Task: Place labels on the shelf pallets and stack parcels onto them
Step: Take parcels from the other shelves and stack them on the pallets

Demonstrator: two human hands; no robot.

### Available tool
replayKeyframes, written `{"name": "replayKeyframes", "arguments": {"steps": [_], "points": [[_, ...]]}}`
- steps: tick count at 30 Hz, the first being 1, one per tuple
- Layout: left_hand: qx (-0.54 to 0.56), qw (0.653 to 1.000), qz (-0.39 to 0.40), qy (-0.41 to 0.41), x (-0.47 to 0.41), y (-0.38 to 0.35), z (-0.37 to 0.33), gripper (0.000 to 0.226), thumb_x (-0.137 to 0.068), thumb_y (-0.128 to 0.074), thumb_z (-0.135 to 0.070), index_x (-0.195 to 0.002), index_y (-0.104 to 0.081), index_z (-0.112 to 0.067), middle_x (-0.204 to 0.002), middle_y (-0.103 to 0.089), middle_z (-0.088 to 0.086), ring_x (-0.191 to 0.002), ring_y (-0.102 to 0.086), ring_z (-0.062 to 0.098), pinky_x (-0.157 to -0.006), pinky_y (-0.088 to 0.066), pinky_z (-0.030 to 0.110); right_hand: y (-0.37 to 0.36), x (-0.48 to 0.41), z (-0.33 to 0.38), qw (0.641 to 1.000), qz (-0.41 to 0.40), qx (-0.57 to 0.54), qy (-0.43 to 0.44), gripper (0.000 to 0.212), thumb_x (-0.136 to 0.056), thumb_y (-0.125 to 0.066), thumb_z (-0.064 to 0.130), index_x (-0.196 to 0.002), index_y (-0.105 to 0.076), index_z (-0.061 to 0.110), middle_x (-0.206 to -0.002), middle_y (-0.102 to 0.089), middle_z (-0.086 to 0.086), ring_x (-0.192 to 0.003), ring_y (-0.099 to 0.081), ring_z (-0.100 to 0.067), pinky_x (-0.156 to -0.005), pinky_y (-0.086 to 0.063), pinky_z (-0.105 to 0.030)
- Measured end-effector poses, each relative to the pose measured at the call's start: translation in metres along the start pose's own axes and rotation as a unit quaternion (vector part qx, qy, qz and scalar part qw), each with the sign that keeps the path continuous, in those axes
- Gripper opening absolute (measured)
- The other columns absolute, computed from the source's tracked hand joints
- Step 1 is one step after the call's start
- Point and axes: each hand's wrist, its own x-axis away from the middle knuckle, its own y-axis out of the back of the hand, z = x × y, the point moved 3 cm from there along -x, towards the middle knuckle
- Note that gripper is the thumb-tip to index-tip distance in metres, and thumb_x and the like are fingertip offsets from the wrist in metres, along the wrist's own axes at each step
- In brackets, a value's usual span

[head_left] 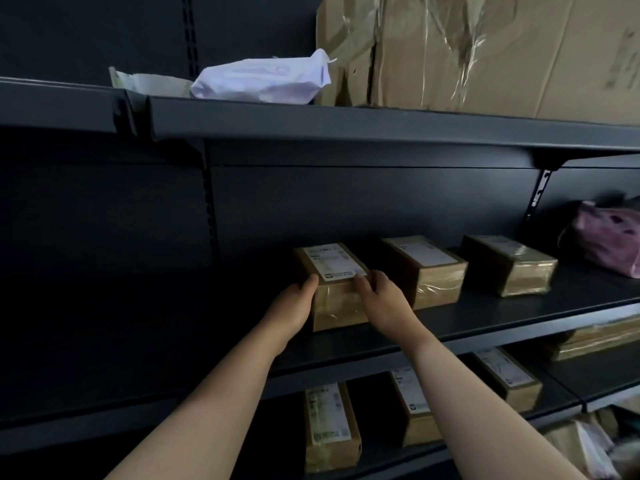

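A small brown cardboard parcel (332,271) with a white shipping label on top sits on the dark middle shelf (485,317). My left hand (294,306) grips its left front corner. My right hand (384,303) holds its right front edge, thumb resting on the label's corner. Two similar taped parcels stand to the right on the same shelf, one (426,268) close by and another (509,263) farther right, each apart from the others.
A pink bag (609,244) lies at the shelf's far right. The upper shelf (346,123) carries a white plastic mailer (266,79) and large cardboard boxes (485,50). The lower shelf holds several labelled parcels (330,427). The middle shelf's left part is dark.
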Motion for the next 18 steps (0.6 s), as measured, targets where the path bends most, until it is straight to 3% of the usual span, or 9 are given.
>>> {"name": "replayKeyframes", "arguments": {"steps": [3,8,12,15,18], "points": [[0.029,0.999,-0.01,-0.011,0.004,-0.003,0.003,0.048,-0.097,-0.034,-0.056,-0.131,-0.052,-0.028,-0.123,-0.058,-0.008,-0.1,-0.052,0.007,-0.084,-0.036,0.026,-0.004,0.001,-0.006,0.999,-0.011,-0.033,0.028,0.036,-0.099,-0.044,0.042,-0.126,-0.049,0.018,-0.11,-0.061,0.004,-0.082,-0.053,0.0,-0.061,-0.039,-0.015],[0.098,0.993,-0.062,-0.03,0.03,0.003,0.003,0.033,-0.097,-0.036,-0.054,-0.122,-0.053,-0.042,-0.113,-0.063,-0.015,-0.1,-0.058,0.001,-0.092,-0.046,0.031,-0.004,0.015,-0.005,0.993,-0.001,-0.087,0.081,0.038,-0.095,-0.051,0.046,-0.126,-0.045,0.025,-0.113,-0.061,0.009,-0.099,-0.06,-0.006,-0.076,-0.051,-0.022],[0.142,0.982,-0.114,-0.044,0.065,0.011,0.004,0.021,-0.098,-0.04,-0.045,-0.1,-0.06,-0.042,-0.084,-0.071,-0.025,-0.077,-0.066,-0.009,-0.072,-0.05,0.022,-0.008,0.025,0.006,0.985,0.033,-0.108,0.13,0.033,-0.092,-0.054,0.049,-0.117,-0.041,0.032,-0.114,-0.061,0.007,-0.103,-0.059,-0.01,-0.079,-0.049,-0.026],[0.165,0.973,-0.157,-0.044,0.084,0.011,0.006,0.025,-0.096,-0.044,-0.046,-0.113,-0.061,-0.038,-0.095,-0.072,-0.017,-0.08,-0.068,-0.004,-0.073,-0.052,0.025,-0.008,0.034,0.011,0.98,0.066,-0.107,0.156,0.029,-0.092,-0.054,0.049,-0.114,-0.041,0.035,-0.111,-0.061,0.009,-0.101,-0.06,-0.009,-0.078,-0.048,-0.026],[0.215,0.957,-0.195,-0.014,0.096,0.006,0.006,0.024,-0.094,-0.049,-0.043,-0.11,-0.064,-0.033,-0.1,-0.072,-0.008,-0.09,-0.069,0.009,-0.075,-0.054,0.029,0.006,0.035,0.009,0.975,0.086,-0.091,0.186,0.026,-0.095,-0.048,0.047,-0.115,-0.05,0.03,-0.11,-0.062,0.009,-0.099,-0.059,-0.008,-0.076,-0.045,-0.023]]}}
